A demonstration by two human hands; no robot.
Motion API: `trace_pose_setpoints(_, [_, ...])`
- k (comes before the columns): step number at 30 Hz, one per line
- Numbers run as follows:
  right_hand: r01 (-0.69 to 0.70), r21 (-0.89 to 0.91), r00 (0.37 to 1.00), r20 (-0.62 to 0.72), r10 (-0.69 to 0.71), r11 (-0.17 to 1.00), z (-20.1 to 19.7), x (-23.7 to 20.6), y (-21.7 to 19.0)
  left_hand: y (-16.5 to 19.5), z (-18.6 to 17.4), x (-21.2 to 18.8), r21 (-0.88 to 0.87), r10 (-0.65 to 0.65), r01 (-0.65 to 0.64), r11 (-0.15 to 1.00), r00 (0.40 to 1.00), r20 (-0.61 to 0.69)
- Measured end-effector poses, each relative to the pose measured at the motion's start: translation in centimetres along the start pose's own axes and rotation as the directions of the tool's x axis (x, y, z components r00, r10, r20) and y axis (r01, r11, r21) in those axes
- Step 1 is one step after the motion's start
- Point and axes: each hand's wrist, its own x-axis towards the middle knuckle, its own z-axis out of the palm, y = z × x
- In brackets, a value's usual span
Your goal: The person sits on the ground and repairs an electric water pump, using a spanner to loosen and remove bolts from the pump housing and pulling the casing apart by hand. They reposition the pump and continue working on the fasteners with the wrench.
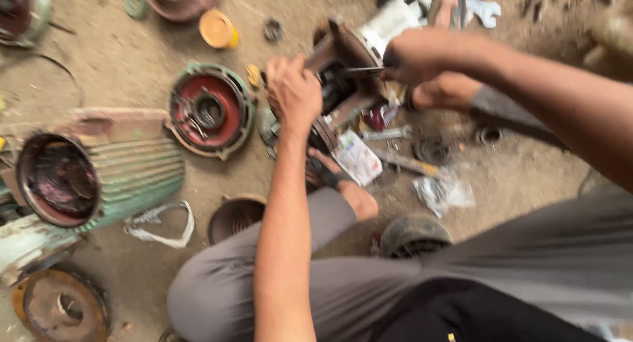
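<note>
Seen from above, a bare dirt floor (119,58) strewn with motor parts. Largest, at far left: one ribbed green motor housing (125,177), lying on its side, open end showing a dark bore. Next to it, nearer the middle: one round end cover (210,110), red inside with a green rim, flat on the ground. At lower left: one rusty disc (59,306). By the knees: two dark round parts, partly hidden. At centre top: one rusty brown metal casting (346,65), tilted upright, held between both hands. Left hand (293,91) closed over the casting's near edge, gripping it. Right hand (412,55) closed around a thin dark tool (353,70), its shaft pointing left into the casting; kind of tool too blurred to tell. Below the casting: one white packet (358,157) and one crumpled clear bag (443,192). Smaller still: one yellow cap (217,29) at top, one white strap (158,225) near the housing, one spanner (484,11) at top right.
</note>
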Motion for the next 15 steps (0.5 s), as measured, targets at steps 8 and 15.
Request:
trace_pose_setpoints(8, [0.165,0.228,0.970,-0.215,-0.116,0.959,9.2,-7.6,-3.1,-0.7,0.6,-0.2,0.049,-0.015,0.014,0.999,1.000,0.027])
trace_pose_setpoints(15, [0.209,0.285,0.947,-0.299,-0.121,0.936,11.5,-7.9,-4.6,0.2,0.1,0.6,0.125,-0.147,0.136,0.983,0.985,0.090])
